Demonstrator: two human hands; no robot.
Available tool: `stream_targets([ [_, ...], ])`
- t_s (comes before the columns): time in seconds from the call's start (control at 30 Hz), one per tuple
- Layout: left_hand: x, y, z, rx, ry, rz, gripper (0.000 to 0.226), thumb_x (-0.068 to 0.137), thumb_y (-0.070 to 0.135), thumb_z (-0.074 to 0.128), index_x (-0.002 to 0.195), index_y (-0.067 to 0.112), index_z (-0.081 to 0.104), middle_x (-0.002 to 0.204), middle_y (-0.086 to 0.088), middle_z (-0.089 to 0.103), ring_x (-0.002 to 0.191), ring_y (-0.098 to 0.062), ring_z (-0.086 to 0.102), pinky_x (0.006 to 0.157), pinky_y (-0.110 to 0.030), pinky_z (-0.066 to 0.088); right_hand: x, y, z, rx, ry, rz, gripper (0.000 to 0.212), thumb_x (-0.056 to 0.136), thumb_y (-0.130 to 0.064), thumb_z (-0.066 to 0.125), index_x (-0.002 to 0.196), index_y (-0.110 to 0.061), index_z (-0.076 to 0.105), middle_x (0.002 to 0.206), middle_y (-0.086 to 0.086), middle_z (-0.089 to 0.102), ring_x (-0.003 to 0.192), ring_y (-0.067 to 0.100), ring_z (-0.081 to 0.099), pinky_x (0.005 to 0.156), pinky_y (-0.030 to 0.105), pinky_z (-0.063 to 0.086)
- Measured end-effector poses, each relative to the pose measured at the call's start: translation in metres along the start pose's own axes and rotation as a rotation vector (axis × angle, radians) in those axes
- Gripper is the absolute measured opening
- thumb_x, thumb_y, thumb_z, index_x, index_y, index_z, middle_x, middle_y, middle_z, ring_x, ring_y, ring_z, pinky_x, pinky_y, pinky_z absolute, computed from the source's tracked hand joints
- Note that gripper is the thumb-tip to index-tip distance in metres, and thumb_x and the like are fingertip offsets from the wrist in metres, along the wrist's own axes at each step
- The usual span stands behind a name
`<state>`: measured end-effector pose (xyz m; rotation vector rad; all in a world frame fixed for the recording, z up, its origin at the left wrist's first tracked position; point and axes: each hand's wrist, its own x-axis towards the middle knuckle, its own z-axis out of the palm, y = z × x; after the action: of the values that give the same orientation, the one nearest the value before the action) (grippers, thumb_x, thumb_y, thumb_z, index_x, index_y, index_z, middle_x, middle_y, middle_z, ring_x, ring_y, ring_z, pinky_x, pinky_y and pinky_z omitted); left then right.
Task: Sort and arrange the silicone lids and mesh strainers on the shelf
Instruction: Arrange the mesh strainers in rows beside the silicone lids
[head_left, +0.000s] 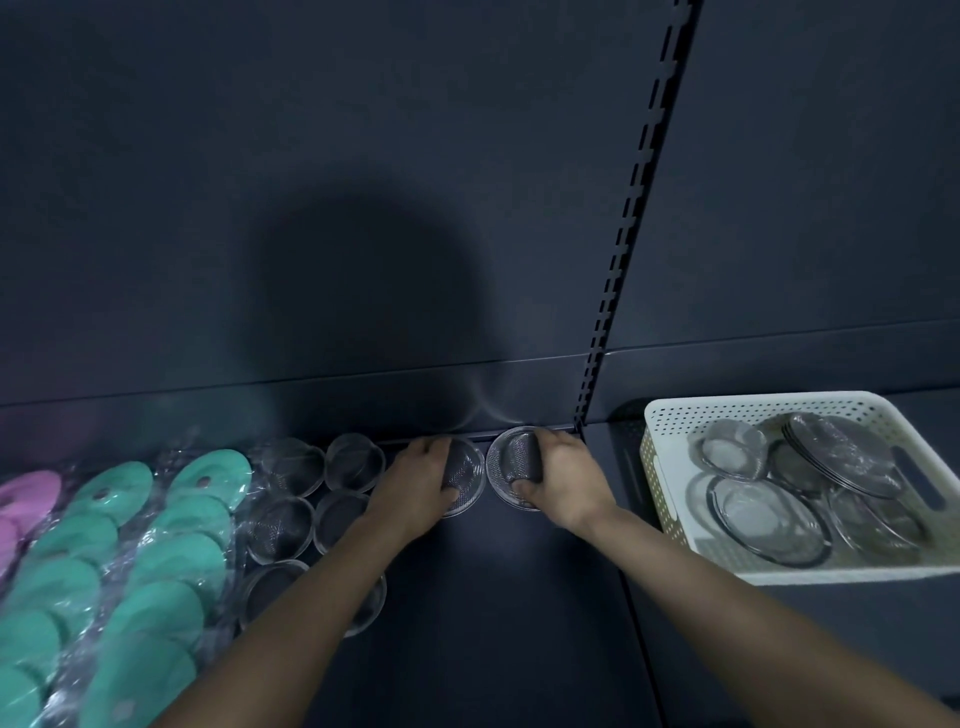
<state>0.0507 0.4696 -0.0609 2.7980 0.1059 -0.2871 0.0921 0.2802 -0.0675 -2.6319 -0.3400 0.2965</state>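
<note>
Dim, cool light from behind the camera throws a soft round shadow (363, 296) on the dark matte back panel (208, 156) toward 11 o'clock. At 8 o'clock crinkled clear plastic wrap (169, 454) glints; edges bow and blur.

Just one camera here, worn on the person's head: wide-angle, looking forward and down at the shelf (519, 597) from close up, back panel (363, 156) filling the top.

The left hand (415, 480) covers most of the mesh strainer (466, 475) it grips; the right hand (563, 478) hides one side of the second strainer (509, 460) it holds. A wrapped strainer (383, 597) shows only its rim under the left forearm (311, 597). Far left of that hand, the pink lids (26, 499) run off the edge.
</note>
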Motion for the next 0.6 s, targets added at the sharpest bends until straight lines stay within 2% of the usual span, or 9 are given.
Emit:
stream_targets([
  [0.13, -0.002, 0.001, -0.001, -0.009, 0.009, 0.015, 0.069, 0.086, 0.025, 0.064, 0.144, 0.014, 0.029, 0.145, -0.01, 0.035, 0.13, -0.028, 0.04, 0.107, -0.034, 0.035, -0.004, -0.003, -0.001, -0.011, -0.005, 0.019, 0.062, 0.078, -0.034, 0.071, 0.13, -0.01, 0.044, 0.131, 0.008, 0.051, 0.125, 0.027, 0.043, 0.102, 0.036, 0.041],
  [0.27, -0.006, 0.003, -0.003, -0.044, 0.034, 0.026, 0.07, 0.085, 0.027, 0.064, 0.144, 0.012, 0.031, 0.145, -0.009, 0.035, 0.132, -0.026, 0.037, 0.109, -0.03, 0.032, -0.012, -0.005, -0.003, 0.03, -0.035, 0.005, 0.086, 0.08, -0.036, 0.072, 0.147, -0.012, 0.024, 0.15, 0.009, 0.031, 0.137, 0.027, 0.03, 0.112, 0.038, 0.031],
  [0.33, -0.008, 0.005, -0.004, -0.056, 0.054, 0.043, 0.068, 0.085, 0.027, 0.065, 0.143, 0.011, 0.033, 0.144, -0.009, 0.037, 0.132, -0.025, 0.038, 0.109, -0.029, 0.031, -0.018, -0.007, -0.006, 0.077, -0.024, -0.003, 0.09, 0.079, -0.033, 0.073, 0.149, -0.014, 0.02, 0.152, 0.009, 0.027, 0.139, 0.027, 0.028, 0.114, 0.037, 0.028],
  [0.47, -0.014, 0.014, -0.012, -0.101, 0.134, 0.113, 0.063, 0.085, 0.026, 0.064, 0.14, 0.008, 0.04, 0.142, -0.009, 0.04, 0.131, -0.023, 0.039, 0.109, -0.027, 0.031, -0.03, -0.011, -0.025, 0.138, 0.077, -0.071, 0.076, 0.084, -0.021, 0.069, 0.146, -0.011, 0.028, 0.149, 0.008, 0.032, 0.138, 0.023, 0.03, 0.11, 0.027, 0.028],
  [0.6, -0.02, 0.036, -0.023, -0.182, 0.228, 0.204, 0.057, 0.086, 0.025, 0.065, 0.136, 0.007, 0.046, 0.136, -0.009, 0.048, 0.126, -0.021, 0.045, 0.104, -0.027, 0.035, -0.042, -0.007, -0.056, 0.159, 0.185, -0.122, 0.064, 0.085, -0.017, 0.066, 0.142, -0.011, 0.037, 0.145, 0.007, 0.038, 0.135, 0.021, 0.036, 0.108, 0.023, 0.028],
])
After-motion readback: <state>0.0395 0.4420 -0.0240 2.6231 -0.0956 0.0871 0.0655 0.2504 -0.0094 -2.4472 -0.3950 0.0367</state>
